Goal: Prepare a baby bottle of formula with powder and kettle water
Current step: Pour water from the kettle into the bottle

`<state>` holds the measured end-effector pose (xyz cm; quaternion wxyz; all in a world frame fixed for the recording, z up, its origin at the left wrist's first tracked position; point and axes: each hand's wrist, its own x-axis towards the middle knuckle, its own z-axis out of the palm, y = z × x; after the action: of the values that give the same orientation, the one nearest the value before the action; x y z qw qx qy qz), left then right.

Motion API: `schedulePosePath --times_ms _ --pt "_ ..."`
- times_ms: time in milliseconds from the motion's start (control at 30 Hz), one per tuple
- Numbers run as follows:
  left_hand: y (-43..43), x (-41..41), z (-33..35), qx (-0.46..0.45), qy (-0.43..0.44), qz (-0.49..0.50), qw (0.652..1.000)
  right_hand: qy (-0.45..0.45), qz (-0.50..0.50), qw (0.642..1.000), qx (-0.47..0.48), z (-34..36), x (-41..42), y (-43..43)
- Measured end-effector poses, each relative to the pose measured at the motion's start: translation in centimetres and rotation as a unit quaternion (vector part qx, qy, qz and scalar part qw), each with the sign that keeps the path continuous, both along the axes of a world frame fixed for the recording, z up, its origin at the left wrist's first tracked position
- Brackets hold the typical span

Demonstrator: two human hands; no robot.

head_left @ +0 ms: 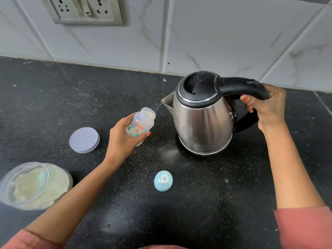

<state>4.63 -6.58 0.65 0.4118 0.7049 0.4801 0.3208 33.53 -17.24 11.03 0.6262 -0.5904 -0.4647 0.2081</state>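
Grips are firm on both sides: the left hand (pixel 124 139) wraps the bottle (pixel 142 124) round its body, and the right hand (pixel 265 108) curls round the handle of the kettle (pixel 203 119). The bottle is open, tilted toward the spout (pixel 168 103) and near it, with powder showing at the neck. First risk: the mouth is narrow against a broad spout, so a fast pour would likely run over the left fingers, a scald hazard if the water is hot. Second: the tilt could shed powder onto the counter (pixel 53 105). Third: the open jar (pixel 34 186) sits just beside the left forearm and could be knocked. Not verifiable: water level and heat, since the kettle lid is down; whether the kettle or the bottle base touches the counter; any fill marks, as the hand covers much of the bottle. The jar is cut off at the frame edge.
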Motion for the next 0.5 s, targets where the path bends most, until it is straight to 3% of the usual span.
schedulePosePath --times_ms 500 --pt "0.2 -0.2 0.3 0.013 0.028 -0.013 0.999 -0.053 0.035 0.997 -0.040 1.7 -1.3 0.9"
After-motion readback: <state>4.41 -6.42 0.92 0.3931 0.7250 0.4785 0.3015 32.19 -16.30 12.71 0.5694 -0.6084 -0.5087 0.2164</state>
